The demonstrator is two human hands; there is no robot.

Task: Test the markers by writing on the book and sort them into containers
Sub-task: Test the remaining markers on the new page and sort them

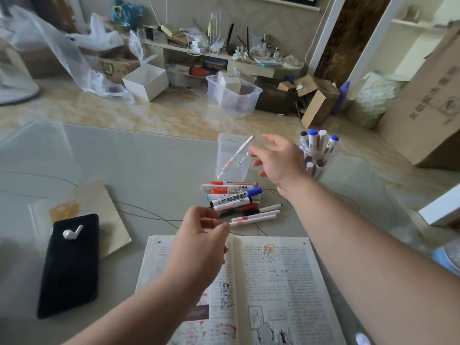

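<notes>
right hand (276, 163): fingers spread and straight, holding nothing; thin white marker (236, 155) tilted just off its fingertips, at the clear box (224, 145). left hand (199, 235): thumb and forefinger drawn together at the end of a pink-banded marker (251, 220), grip cannot be told. marker pile (234, 197) lies between box and open book (273, 282).

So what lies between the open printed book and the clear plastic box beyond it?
A loose pile of white-barrelled markers, red, blue and black capped, in the head view.
</notes>
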